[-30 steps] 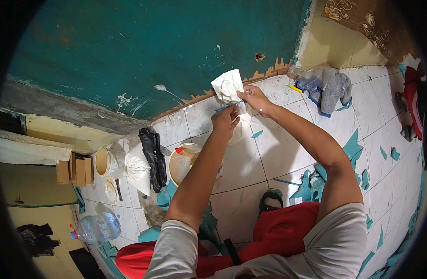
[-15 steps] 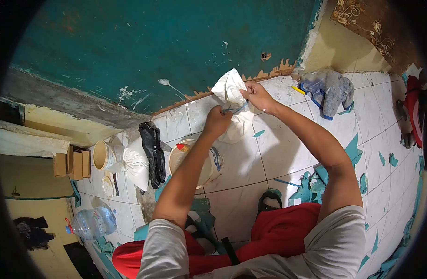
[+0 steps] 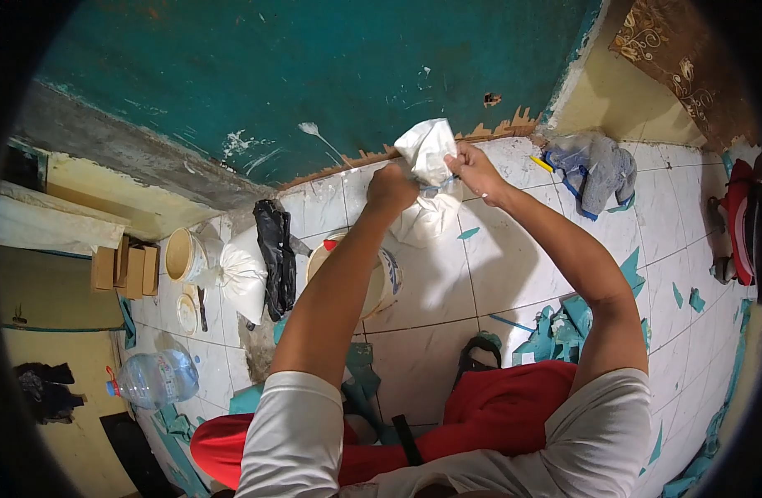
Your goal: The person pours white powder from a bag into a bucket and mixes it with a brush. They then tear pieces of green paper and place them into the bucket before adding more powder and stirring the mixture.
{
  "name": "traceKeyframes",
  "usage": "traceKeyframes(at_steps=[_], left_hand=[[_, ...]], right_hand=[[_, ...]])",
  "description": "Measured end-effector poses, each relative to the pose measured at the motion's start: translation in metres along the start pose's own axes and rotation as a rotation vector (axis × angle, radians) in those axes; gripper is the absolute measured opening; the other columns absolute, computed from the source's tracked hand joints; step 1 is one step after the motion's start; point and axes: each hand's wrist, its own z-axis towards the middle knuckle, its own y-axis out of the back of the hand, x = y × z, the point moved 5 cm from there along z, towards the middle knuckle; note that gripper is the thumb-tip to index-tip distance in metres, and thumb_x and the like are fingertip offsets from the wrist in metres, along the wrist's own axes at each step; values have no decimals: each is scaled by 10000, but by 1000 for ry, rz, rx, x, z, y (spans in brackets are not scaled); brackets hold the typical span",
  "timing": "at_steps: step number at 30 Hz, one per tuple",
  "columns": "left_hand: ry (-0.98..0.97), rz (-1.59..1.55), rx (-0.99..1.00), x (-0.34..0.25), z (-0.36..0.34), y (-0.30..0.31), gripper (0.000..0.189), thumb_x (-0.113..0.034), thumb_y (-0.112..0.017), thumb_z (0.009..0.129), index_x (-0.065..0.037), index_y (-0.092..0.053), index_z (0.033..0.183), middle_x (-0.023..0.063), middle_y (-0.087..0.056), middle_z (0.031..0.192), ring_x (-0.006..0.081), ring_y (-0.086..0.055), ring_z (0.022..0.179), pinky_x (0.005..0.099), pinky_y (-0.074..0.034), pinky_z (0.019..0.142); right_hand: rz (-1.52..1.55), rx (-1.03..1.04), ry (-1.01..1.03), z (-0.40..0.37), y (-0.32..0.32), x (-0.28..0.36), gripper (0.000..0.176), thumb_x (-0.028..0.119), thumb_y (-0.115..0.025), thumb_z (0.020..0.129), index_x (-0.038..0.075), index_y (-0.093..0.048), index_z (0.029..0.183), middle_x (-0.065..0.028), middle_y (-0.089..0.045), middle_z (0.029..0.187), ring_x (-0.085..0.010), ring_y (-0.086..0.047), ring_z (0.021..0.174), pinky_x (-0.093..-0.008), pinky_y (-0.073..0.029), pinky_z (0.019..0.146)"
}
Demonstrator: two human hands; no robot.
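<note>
A white bag (image 3: 430, 220) stands on the tiled floor near the wall, its upper part (image 3: 428, 149) bunched above a narrowed neck. Around that neck runs a thin blue-grey tie (image 3: 431, 190). My left hand (image 3: 391, 189) is closed on the left end of the tie, its fingers mostly turned from view. At the other side of the neck my right hand (image 3: 476, 172) pinches the tie against the bag; its exact fingertip hold is partly hidden. A bucket (image 3: 391, 286) with a blue pattern stands behind my left forearm.
Left of the bucket lie a black plastic bag (image 3: 275, 257), a tied white sack (image 3: 245, 278), an open tub (image 3: 182, 256) and a large water bottle (image 3: 158, 378). Teal paint scraps (image 3: 555, 332) litter the floor. A grey cloth (image 3: 601, 170) lies beside a yellow-handled tool (image 3: 541, 163).
My left hand has turned over and moved up slightly beside the bag's neck. The tie, stretched out between my hands before, now sits close around the neck.
</note>
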Motion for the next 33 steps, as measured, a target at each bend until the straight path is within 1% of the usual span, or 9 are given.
traceKeyframes(at_steps=[3, 9, 10, 12, 13, 20, 26, 29, 33], left_hand=[[273, -1201, 81, 21, 7, -40, 220, -154, -625, 845, 40, -664, 943, 144, -695, 898, 225, -662, 790, 388, -558, 761], [372, -2038, 165, 8, -21, -32, 185, -156, -532, 867, 1, -626, 892, 12, -493, 625, 150, -497, 573, 334, -539, 621], [377, -2038, 167, 12, -24, -26, 185, -156, -532, 867, 1, -626, 892, 12, -493, 625, 150, -497, 573, 334, -539, 621], [169, -1127, 125, 25, -24, -7, 140, -155, -525, 849, -45, -609, 873, -4, -428, 604, 135, -428, 549, 305, -461, 548], [199, -1152, 82, 33, -20, -3, 100, -166, -505, 848, -88, -556, 810, -19, -361, 585, 129, -371, 516, 283, -353, 496], [339, -1702, 152, 99, 1, 47, 155, -189, -450, 885, -107, -488, 759, -28, -296, 594, 122, -298, 507, 288, -299, 485], [514, -1851, -500, 189, 11, 73, 137, -219, -450, 912, -112, -509, 850, -6, -411, 627, 148, -429, 556, 350, -400, 567], [414, -792, -414, 195, -5, 108, 389, -234, -469, 936, 26, -535, 1217, 171, -661, 1133, 323, -656, 900, 432, -502, 829], [101, -362, -508, 165, -46, 125, 417, -292, -547, 958, 41, -573, 1207, 190, -673, 1100, 311, -635, 994, 397, -476, 895]], right_hand=[[220, -90, 12, -3, 8, 0, 130, 171, -597, 993, 42, -605, 1002, -10, -602, 856, -87, -523, 767, -265, -458, 708], [365, -36, -25, -11, 21, -12, 251, 137, -541, 1019, 17, -556, 1239, -56, -673, 1125, -102, -608, 998, -266, -473, 897], [351, -36, -11, -9, 24, -16, 283, 139, -542, 1018, 24, -541, 1276, -48, -668, 1150, -105, -611, 1013, -268, -465, 925], [344, -52, -14, -14, 26, -11, 273, 131, -543, 1016, 28, -546, 1269, -37, -668, 1132, -96, -606, 991, -263, -465, 921], [316, -59, -6, -16, 26, -7, 238, 125, -542, 1016, 22, -562, 1230, -49, -671, 1117, -97, -601, 987, -259, -462, 916], [282, -140, 93, -14, 30, 7, 196, 103, -553, 1006, 14, -581, 1178, -49, -676, 1063, -91, -594, 954, -256, -465, 871], [426, -186, 95, -22, 32, 7, 160, 107, -550, 1007, 5, -591, 1123, -48, -673, 1022, -86, -597, 904, -243, -473, 821], [388, -248, 99, -25, 35, 10, 139, 121, -556, 1007, 10, -592, 1082, -25, -647, 944, -75, -561, 828, -230, -458, 764], [244, -283, 179, -23, 34, 19, 112, 128, -559, 1006, 19, -575, 1024, 4, -580, 842, -60, -488, 749, -235, -424, 685]])
